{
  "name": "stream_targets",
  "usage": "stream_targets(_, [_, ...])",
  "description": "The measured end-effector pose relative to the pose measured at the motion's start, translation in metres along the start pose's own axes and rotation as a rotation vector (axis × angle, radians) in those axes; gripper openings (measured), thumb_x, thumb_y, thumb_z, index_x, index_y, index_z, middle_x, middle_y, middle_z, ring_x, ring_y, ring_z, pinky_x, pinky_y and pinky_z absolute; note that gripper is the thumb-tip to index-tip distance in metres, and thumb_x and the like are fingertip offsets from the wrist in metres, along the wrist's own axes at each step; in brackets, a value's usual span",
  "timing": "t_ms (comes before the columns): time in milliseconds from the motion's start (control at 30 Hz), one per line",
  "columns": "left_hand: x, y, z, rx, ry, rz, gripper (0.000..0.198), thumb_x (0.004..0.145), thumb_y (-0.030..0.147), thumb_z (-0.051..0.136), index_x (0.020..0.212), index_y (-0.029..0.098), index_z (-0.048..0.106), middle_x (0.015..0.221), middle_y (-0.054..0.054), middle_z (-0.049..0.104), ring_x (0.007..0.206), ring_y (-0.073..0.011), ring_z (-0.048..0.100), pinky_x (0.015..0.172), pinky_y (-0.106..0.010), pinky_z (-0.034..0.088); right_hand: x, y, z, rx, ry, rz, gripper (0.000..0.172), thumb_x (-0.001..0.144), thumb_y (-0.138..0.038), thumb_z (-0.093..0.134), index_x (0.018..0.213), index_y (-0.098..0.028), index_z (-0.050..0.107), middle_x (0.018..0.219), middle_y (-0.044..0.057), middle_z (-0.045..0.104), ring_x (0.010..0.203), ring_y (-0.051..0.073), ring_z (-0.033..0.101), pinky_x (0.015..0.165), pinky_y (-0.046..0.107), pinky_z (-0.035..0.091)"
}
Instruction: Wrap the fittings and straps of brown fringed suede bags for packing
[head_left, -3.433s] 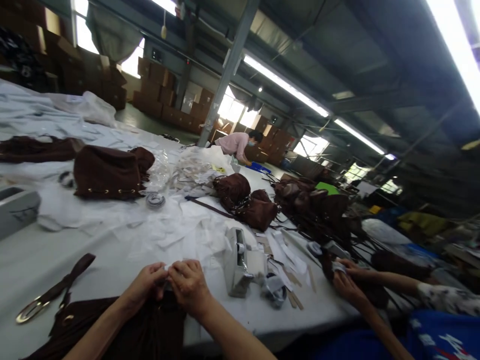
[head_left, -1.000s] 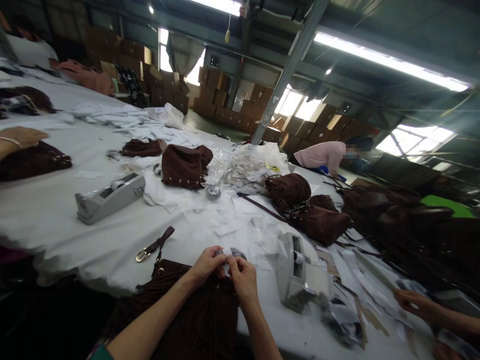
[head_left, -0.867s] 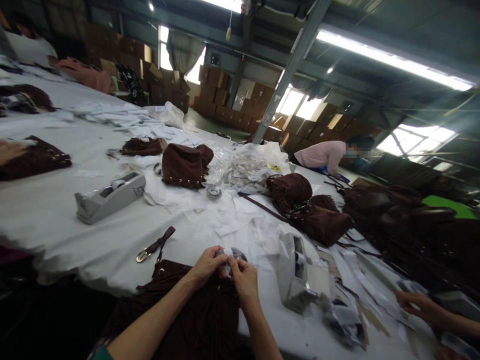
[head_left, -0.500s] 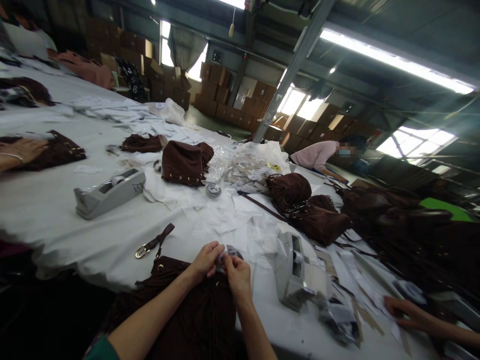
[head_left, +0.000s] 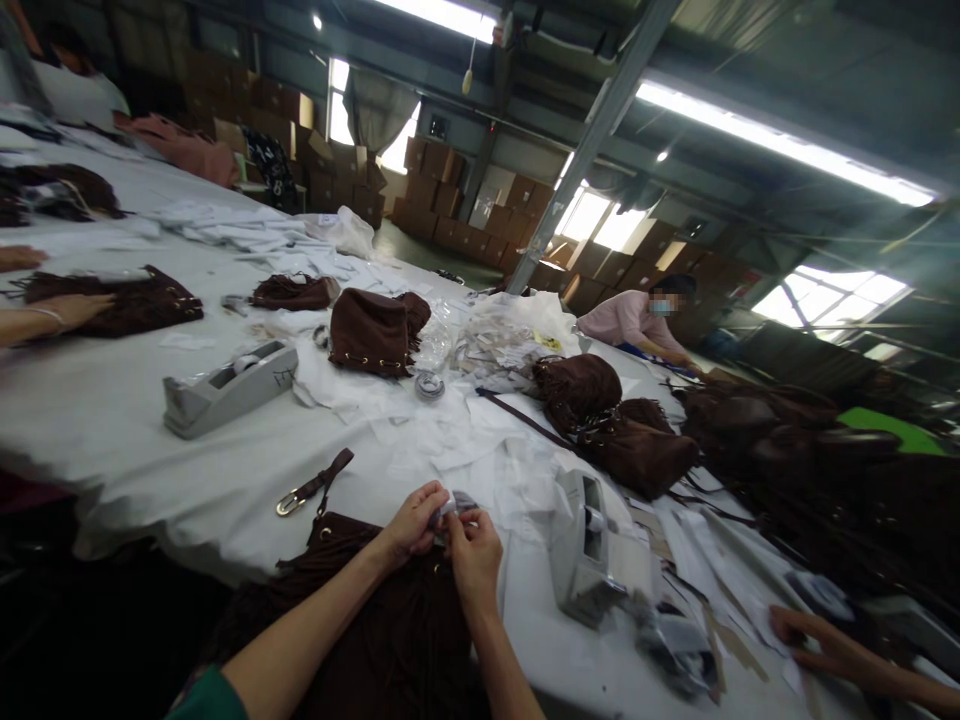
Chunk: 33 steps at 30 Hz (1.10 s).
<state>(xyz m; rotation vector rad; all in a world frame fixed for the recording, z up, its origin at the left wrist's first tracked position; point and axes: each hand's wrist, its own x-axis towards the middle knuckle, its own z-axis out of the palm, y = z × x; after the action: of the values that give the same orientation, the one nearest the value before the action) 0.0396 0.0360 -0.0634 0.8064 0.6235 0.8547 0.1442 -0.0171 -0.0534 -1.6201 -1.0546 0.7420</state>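
Observation:
A dark brown fringed bag (head_left: 397, 640) with gold eyelets lies at the table's front edge, under my forearms. Over its upper edge my left hand (head_left: 415, 522) is closed, thumb and fingers pinching a small white piece (head_left: 450, 504) like paper or tape. My right hand (head_left: 475, 552) pinches the same piece from the other side, fingertips nearly meeting the left ones. Just behind the fingers shows a greyish rounded item (head_left: 466, 500), partly hidden; whether I hold it too is unclear. From the bag's left corner a brown strap (head_left: 330, 476) with a gold buckle stretches onto the table.
Grey tape dispensers stand right (head_left: 577, 560) and left (head_left: 232, 390) on the white-covered table (head_left: 247, 500). Beyond are brown bags (head_left: 367, 330), a tape roll (head_left: 430, 386) and scattered papers. Other people's hands work at left (head_left: 79, 310) and right (head_left: 810, 640); a person leans over farther back.
My hands keep almost the same pinch on the white piece. At the left, a co-worker's bag and hand have shifted right, and another hand shows behind. The person at the back has raised their head.

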Motion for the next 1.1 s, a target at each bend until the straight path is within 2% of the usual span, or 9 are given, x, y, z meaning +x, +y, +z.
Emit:
stream_targets(133, [0.0, 0.001, -0.001, -0.009, -0.017, -0.013, 0.037, 0.076, 0.054, 0.058, 0.081, 0.022, 0.04, 0.052, 0.01, 0.05, 0.021, -0.0008, 0.022, 0.024, -0.014, 0.01, 0.008, 0.002, -0.013, -0.517, 0.001, -0.301, 0.024, 0.087, -0.043, 0.052, 0.082, -0.02, 0.055, 0.057, -0.002, 0.063, 0.047, 0.014, 0.056, 0.045, 0.023, 0.03])
stream_targets(300, [0.0, 0.002, 0.001, -0.025, -0.012, -0.033, 0.039, 0.077, 0.057, 0.054, 0.08, 0.021, 0.041, 0.05, 0.01, 0.051, 0.02, -0.0013, 0.022, 0.024, -0.015, 0.011, 0.03, -0.02, -0.034, -1.079, -0.146, -0.852, 0.025, 0.096, -0.032, 0.041, 0.084, -0.018, 0.058, 0.066, 0.003, 0.062, 0.059, 0.014, 0.056, 0.054, 0.026, 0.029])
stream_targets(400, [0.001, 0.003, 0.002, -0.031, -0.003, -0.046, 0.039, 0.079, 0.058, 0.052, 0.079, 0.02, 0.041, 0.048, 0.009, 0.051, 0.019, -0.0017, 0.021, 0.025, -0.015, 0.011, 0.042, -0.039, -0.037, -1.254, -0.212, -1.106, 0.019, 0.096, -0.025, 0.04, 0.09, -0.018, 0.058, 0.071, 0.004, 0.059, 0.067, 0.017, 0.053, 0.064, 0.03, 0.032])
stream_targets(533, [0.002, 0.003, 0.001, -0.045, 0.018, -0.052, 0.038, 0.08, 0.056, 0.051, 0.09, 0.021, 0.042, 0.052, 0.008, 0.055, 0.02, -0.0023, 0.024, 0.027, -0.015, 0.01, 0.054, -0.053, -0.028, -1.3, -0.325, -1.261, 0.017, 0.093, -0.015, 0.042, 0.103, -0.018, 0.055, 0.086, 0.006, 0.06, 0.081, 0.021, 0.051, 0.082, 0.037, 0.033])
stream_targets(600, [0.002, 0.003, 0.0, -0.055, 0.026, -0.058, 0.04, 0.081, 0.057, 0.048, 0.095, 0.02, 0.043, 0.05, 0.008, 0.054, 0.02, -0.0025, 0.023, 0.027, -0.015, 0.01, 0.058, -0.052, -0.021, -1.287, -0.373, -1.257, 0.018, 0.092, -0.014, 0.042, 0.104, -0.017, 0.055, 0.083, 0.006, 0.06, 0.08, 0.021, 0.052, 0.086, 0.039, 0.032])
stream_targets(700, [0.004, 0.003, -0.002, -0.067, 0.027, -0.08, 0.04, 0.082, 0.055, 0.047, 0.101, 0.02, 0.044, 0.05, 0.007, 0.055, 0.02, -0.0031, 0.023, 0.027, -0.015, 0.012, 0.062, -0.042, -0.013, -1.247, -0.433, -1.116, 0.021, 0.092, -0.013, 0.04, 0.103, -0.014, 0.057, 0.077, 0.007, 0.062, 0.075, 0.021, 0.054, 0.087, 0.04, 0.032])
stream_targets(900, [0.012, 0.003, -0.004, -0.086, 0.028, -0.167, 0.032, 0.082, 0.047, 0.048, 0.1, 0.02, 0.046, 0.052, 0.006, 0.056, 0.02, -0.0031, 0.021, 0.028, -0.015, 0.011, 0.07, -0.026, -0.006, -1.133, -0.487, -0.884, 0.019, 0.084, -0.009, 0.047, 0.096, -0.014, 0.061, 0.075, 0.007, 0.066, 0.07, 0.02, 0.059, 0.071, 0.032, 0.038])
stream_targets(1000, [0.016, 0.005, -0.008, -0.096, 0.018, -0.208, 0.032, 0.083, 0.046, 0.043, 0.082, 0.015, 0.051, 0.048, 0.006, 0.05, 0.021, -0.0019, 0.018, 0.028, -0.016, 0.011, 0.074, -0.039, -0.018, -1.021, -0.518, -0.823, 0.029, 0.08, -0.013, 0.052, 0.108, -0.016, 0.06, 0.094, 0.007, 0.068, 0.082, 0.018, 0.062, 0.072, 0.027, 0.042])
stream_targets(1100, [0.02, 0.007, -0.01, -0.093, -0.014, -0.219, 0.035, 0.083, 0.042, 0.04, 0.068, 0.013, 0.052, 0.046, 0.006, 0.045, 0.022, -0.0014, 0.015, 0.028, -0.018, 0.011, 0.057, -0.063, -0.051, -0.619, -0.486, -0.592, 0.034, 0.082, -0.028, 0.052, 0.113, -0.018, 0.059, 0.105, 0.011, 0.067, 0.094, 0.021, 0.062, 0.08, 0.031, 0.047])
